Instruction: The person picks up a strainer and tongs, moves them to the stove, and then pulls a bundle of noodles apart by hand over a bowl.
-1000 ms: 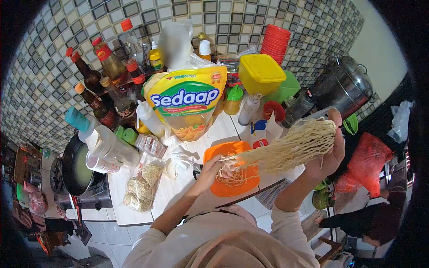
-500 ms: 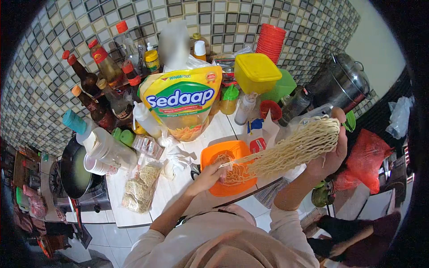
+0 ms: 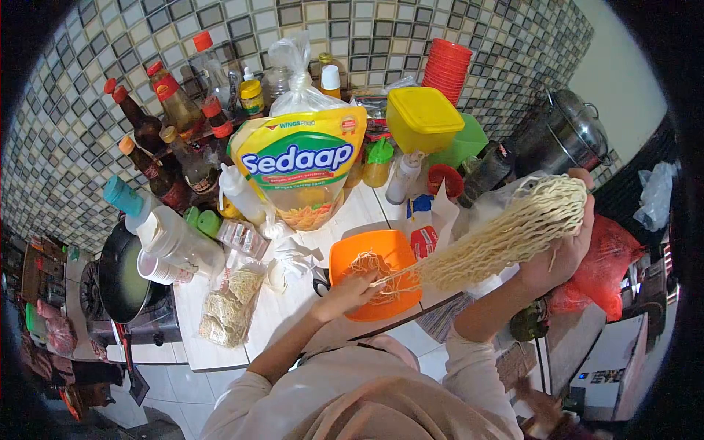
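My right hand (image 3: 565, 253) is raised at the right, its fingers wrapped round a bundle of dried, wavy noodles (image 3: 499, 238). Loose strands trail from the bundle's lower end toward my left hand (image 3: 346, 295), which pinches noodle strands over the near left side of an orange plastic container (image 3: 396, 247). Inside that container lie broken noodle pieces (image 3: 370, 262); my left fingertips partly hide them. Just left of the container, a dark scissor-like handle (image 3: 320, 281) shows on the white tabletop.
Behind the container stand a Sedaap pouch (image 3: 299, 165), several sauce bottles (image 3: 180, 103) and a yellow tub (image 3: 422, 121). A noodle packet (image 3: 229, 304) lies at left, beside a wok (image 3: 130, 282) on the stove. Red bags (image 3: 605, 257) hang at right.
My right hand has moved right with the noodle bundle, drawing it away from my left hand. My left hand has shifted slightly down and right. Another person at the lower right has moved.
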Action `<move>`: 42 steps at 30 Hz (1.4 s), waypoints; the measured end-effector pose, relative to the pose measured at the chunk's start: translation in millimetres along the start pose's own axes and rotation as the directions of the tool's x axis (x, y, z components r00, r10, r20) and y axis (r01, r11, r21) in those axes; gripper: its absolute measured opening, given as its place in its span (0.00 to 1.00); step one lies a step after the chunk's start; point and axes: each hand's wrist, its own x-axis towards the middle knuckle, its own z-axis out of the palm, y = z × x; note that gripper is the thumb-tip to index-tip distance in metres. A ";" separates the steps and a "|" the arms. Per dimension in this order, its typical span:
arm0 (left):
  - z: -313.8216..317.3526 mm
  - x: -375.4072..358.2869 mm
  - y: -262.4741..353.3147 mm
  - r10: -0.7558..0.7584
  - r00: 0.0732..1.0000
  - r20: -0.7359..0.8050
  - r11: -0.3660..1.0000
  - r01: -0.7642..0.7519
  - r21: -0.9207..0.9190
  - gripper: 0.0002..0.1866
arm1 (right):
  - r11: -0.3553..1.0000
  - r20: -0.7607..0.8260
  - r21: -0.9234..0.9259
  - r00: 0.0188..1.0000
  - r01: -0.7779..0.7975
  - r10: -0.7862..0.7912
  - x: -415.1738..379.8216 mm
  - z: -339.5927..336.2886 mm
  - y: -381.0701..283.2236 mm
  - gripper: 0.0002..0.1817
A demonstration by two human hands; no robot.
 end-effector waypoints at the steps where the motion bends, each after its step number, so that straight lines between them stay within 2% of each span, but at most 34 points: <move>1: -3.6 0.2 5.6 -0.054 0.997 0.057 0.998 0.052 0.044 0.21 | 1.000 0.000 0.000 1.000 -0.001 0.001 -0.1 1.1 0.0 0.19; 3: -4.5 0.0 8.1 -0.110 0.988 0.110 0.991 0.100 0.091 0.21 | 0.984 -0.113 -0.169 0.990 0.064 -0.084 1.5 8.1 0.3 0.12; 7: 0.2 -1.3 -1.4 0.051 0.999 0.012 0.997 -0.051 0.052 0.22 | 0.962 0.003 -0.248 0.993 0.116 -0.119 10.8 13.4 1.2 0.13; 9: -1.3 -0.9 0.5 0.109 0.994 -0.009 0.993 -0.108 0.049 0.25 | 0.791 0.020 -0.533 0.939 0.300 -0.343 11.3 3.4 -4.4 0.27; 10: -3.2 -1.4 5.1 0.080 0.996 -0.049 0.997 -0.081 -0.019 0.25 | 0.790 0.021 -0.534 0.939 0.301 -0.343 15.9 1.0 -11.1 0.27; 11: -6.3 -2.1 10.7 0.048 0.995 -0.087 0.995 -0.056 -0.088 0.25 | 0.962 -0.021 -0.216 0.984 0.168 -0.176 24.3 0.1 -19.6 0.25; 12: -10.3 -2.1 16.1 0.049 0.995 -0.088 0.995 -0.057 -0.087 0.25 | 0.991 0.000 0.130 1.000 0.000 0.000 31.9 1.8 -24.1 0.23; 13: -14.7 -1.8 21.5 -0.031 0.998 -0.046 0.996 0.027 -0.089 0.25 | 0.989 0.065 0.143 0.998 -0.026 0.017 35.9 4.3 -22.9 0.19; 14: -16.5 -1.6 23.9 -0.111 0.994 -0.004 0.990 0.110 -0.089 0.25 | 0.989 0.066 0.142 0.998 -0.027 0.018 36.3 8.8 -19.3 0.19; 15: -14.8 -1.9 22.5 -0.111 0.994 -0.005 0.990 0.110 -0.090 0.25 | 0.998 0.094 0.069 0.995 0.007 -0.013 35.9 14.0 -14.4 0.20; 17: -10.1 -3.1 18.4 0.015 0.981 -0.193 0.984 -0.048 -0.169 0.26 | 0.999 0.125 -0.002 0.991 0.041 -0.040 31.5 17.2 -6.4 0.20; 18: -9.9 -2.8 19.0 0.014 0.981 -0.194 0.984 -0.048 -0.170 0.26 | 0.928 0.065 -0.330 0.985 0.174 -0.161 25.6 13.8 -0.8 0.21; 19: -10.4 -2.2 20.2 0.106 0.944 -0.312 0.990 -0.128 -0.052 0.26 | 0.738 0.051 -0.623 0.955 0.258 -0.291 23.1 12.0 4.8 0.23; 20: -10.8 -1.9 22.0 0.206 0.888 -0.411 0.978 -0.192 0.075 0.26 | 0.740 0.051 -0.621 0.956 0.257 -0.289 23.1 11.6 8.7 0.23; 21: -14.5 -2.4 29.5 0.204 0.887 -0.414 0.979 -0.190 0.076 0.26 | 0.849 0.062 -0.488 0.978 0.203 -0.198 23.9 11.8 12.5 0.24; 22: -20.6 -3.6 41.6 0.184 0.912 -0.366 0.979 -0.204 -0.015 0.25 | 0.930 0.088 -0.343 0.990 0.133 -0.109 24.8 14.6 16.9 0.25; 23: -23.2 -3.9 48.8 0.169 0.934 -0.315 0.972 -0.211 -0.106 0.25 | 0.971 0.012 -0.235 0.999 0.049 -0.047 25.2 23.7 21.0 0.22; 24: -20.7 -3.1 50.7 0.168 0.934 -0.316 0.972 -0.210 -0.105 0.25 | 0.971 0.012 -0.233 0.999 0.048 -0.047 23.3 27.3 25.2 0.22; 26: -13.3 -3.6 53.9 0.236 0.941 -0.242 0.925 -0.294 -0.242 0.20 | 0.938 -0.234 -0.346 0.969 -0.009 -0.077 19.3 29.4 31.1 0.21; 27: -8.9 -3.5 47.5 0.237 0.941 -0.242 0.925 -0.294 -0.240 0.20 | 0.956 -0.153 -0.294 0.988 -0.015 -0.031 20.6 18.2 29.7 0.21; 28: -2.8 -1.3 36.0 0.183 0.983 -0.012 0.956 -0.181 -0.229 0.18 | 0.956 -0.151 -0.294 0.988 -0.012 -0.034 21.6 15.6 30.5 0.21; 29: 3.6 -0.4 26.8 0.113 0.969 0.218 0.979 -0.071 -0.192 0.15 | 0.958 -0.129 -0.288 0.991 0.007 -0.046 22.1 14.1 30.9 0.21; 30: 8.5 -1.7 24.8 0.114 0.969 0.220 0.979 -0.072 -0.192 0.15 | 0.959 -0.107 -0.282 0.993 0.025 -0.057 22.4 12.4 30.7 0.21; 31: 13.4 -3.1 23.7 0.160 0.979 0.123 0.960 -0.126 -0.250 0.13 | 0.958 -0.108 -0.284 0.993 0.025 -0.058 22.9 10.1 30.0 0.21; 32: 16.4 -3.6 22.5 0.199 0.980 0.024 0.936 -0.183 -0.301 0.11 | 0.923 -0.099 -0.369 0.983 0.109 -0.155 23.3 7.3 28.8 0.20; 33: 16.1 -4.1 22.6 0.199 0.980 0.026 0.936 -0.182 -0.303 0.11 | 0.873 -0.082 -0.450 0.965 0.187 -0.249 23.2 4.7 26.7 0.19; 35: 12.9 -6.0 23.6 -0.088 0.986 -0.141 0.815 -0.010 -0.579 0.09 | 0.891 -0.066 -0.412 0.969 0.190 -0.238 24.1 -2.5 16.4 0.22; 36: 11.3 -6.7 23.8 -0.091 0.986 -0.142 0.814 -0.009 -0.581 0.09 | 0.907 -0.049 -0.373 0.972 0.195 -0.230 24.9 -6.0 10.3 0.26; 37: 9.0 -7.1 24.0 -0.081 0.980 -0.181 0.765 -0.055 -0.642 0.09 | 0.947 -0.065 -0.257 0.974 0.192 -0.215 25.5 -7.9 4.9 0.21; 38: 6.3 -7.6 25.0 -0.074 0.973 -0.221 0.711 -0.104 -0.695 0.09 | 0.947 -0.065 -0.257 0.975 0.191 -0.214 27.4 -10.7 -3.6 0.21; 39: 2.4 -8.9 29.6 -0.103 0.970 -0.219 0.675 -0.094 -0.732 0.08 | 0.999 -0.050 -0.018 0.998 0.039 -0.040 30.6 -12.0 -13.4 0.18; 40: 1.5 -8.5 28.0 -0.101 0.970 -0.219 0.676 -0.095 -0.731 0.08 | 0.968 0.007 0.216 0.992 -0.124 0.126 33.1 -12.4 -21.6 0.15; 42: 1.3 -6.5 22.0 -0.243 0.956 -0.165 0.558 -0.002 -0.830 0.07 | 0.973 -0.031 0.178 0.987 -0.147 0.155 33.3 -13.7 -31.4 0.15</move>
